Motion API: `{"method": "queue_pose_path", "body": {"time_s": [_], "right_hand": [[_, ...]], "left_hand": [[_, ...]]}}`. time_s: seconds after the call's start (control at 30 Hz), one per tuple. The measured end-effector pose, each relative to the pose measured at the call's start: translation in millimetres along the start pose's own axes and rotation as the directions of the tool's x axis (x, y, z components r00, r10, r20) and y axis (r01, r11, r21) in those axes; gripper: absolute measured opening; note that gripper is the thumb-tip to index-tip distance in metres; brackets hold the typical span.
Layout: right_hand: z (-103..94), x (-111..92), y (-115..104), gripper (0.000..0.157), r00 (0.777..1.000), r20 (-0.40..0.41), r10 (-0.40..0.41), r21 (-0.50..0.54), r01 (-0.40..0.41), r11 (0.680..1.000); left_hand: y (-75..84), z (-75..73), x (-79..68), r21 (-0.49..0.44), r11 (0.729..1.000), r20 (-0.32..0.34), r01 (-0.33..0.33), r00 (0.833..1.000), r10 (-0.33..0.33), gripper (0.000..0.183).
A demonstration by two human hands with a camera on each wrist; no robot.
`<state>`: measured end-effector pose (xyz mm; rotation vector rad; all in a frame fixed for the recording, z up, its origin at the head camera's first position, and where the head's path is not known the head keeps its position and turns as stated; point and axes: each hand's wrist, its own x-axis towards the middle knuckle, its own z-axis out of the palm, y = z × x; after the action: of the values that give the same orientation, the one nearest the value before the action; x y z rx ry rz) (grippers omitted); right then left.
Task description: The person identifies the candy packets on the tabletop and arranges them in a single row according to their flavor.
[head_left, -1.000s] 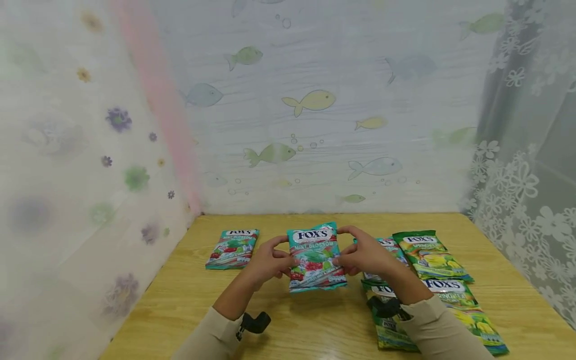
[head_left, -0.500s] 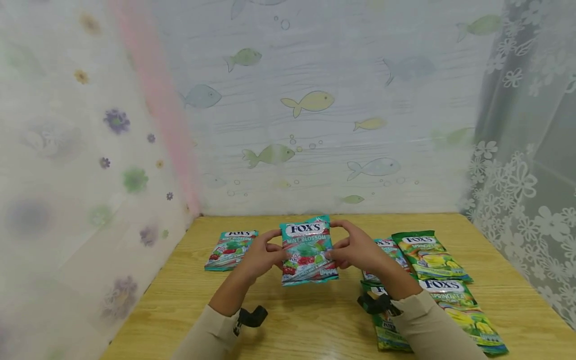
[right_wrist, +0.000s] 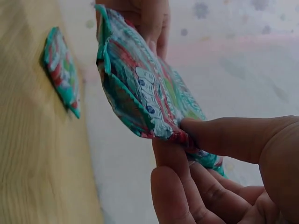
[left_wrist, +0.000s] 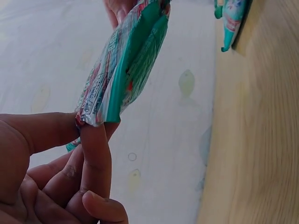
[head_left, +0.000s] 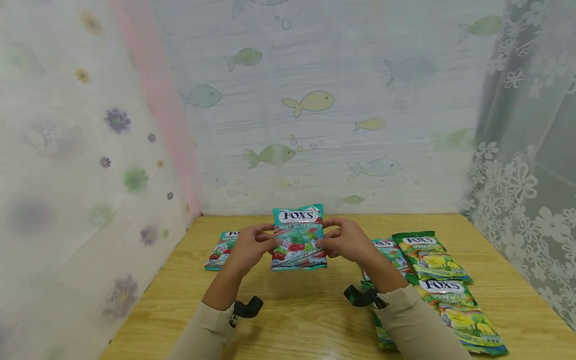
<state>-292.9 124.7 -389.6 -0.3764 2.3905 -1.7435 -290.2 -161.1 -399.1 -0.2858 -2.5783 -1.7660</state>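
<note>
Pinching FOX'S Mint Blossom bag [head_left: 299, 239] by both side edges, thumb against fingers, with left hand [head_left: 249, 247] and right hand [head_left: 346, 241]; leaving no gap beyond the bag's thickness. Holding it clear of the counter [head_left: 306, 325], around mid-width, label facing the head camera. Versus half a second ago: moving up and slightly left in head view, now masking more of the left Mint Blossom bag [head_left: 220, 252], near the back left corner, with the left hand. Not shifting anything on the counter. Reading "FOX'S" and "MINT BLOSSOM" on the held bag; "BLOSSOM" on the right teal bag [head_left: 389, 252], beside the forearm. Reading "FOX'S" on back green bag [head_left: 432, 255], "FOX'S SPRING TEA" on front green bag [head_left: 463, 312], both toward the right edge. Mostly losing third green bag [head_left: 384, 332] under the right sleeve [head_left: 418, 322].
</note>
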Motion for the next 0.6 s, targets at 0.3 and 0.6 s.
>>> {"method": "queue_pose_path", "body": {"time_s": [0.3, 0.6], "right_hand": [[17.5, 10, -9, 0.055, 0.998, -0.068, -0.008, 0.036, 0.011, 0.999], [32.6, 24, -11, 0.056, 0.995, -0.098, 0.006, 0.075, 0.001, 0.997]], "left_hand": [[0.1, -9.9, 2.3, 0.004, 1.000, -0.073, 0.000, 0.997, 0.001, 0.048], [-3.7, -18.3, 5.3, 0.019, 1.000, -0.125, -0.002, 0.992, 0.004, 0.047]]}}
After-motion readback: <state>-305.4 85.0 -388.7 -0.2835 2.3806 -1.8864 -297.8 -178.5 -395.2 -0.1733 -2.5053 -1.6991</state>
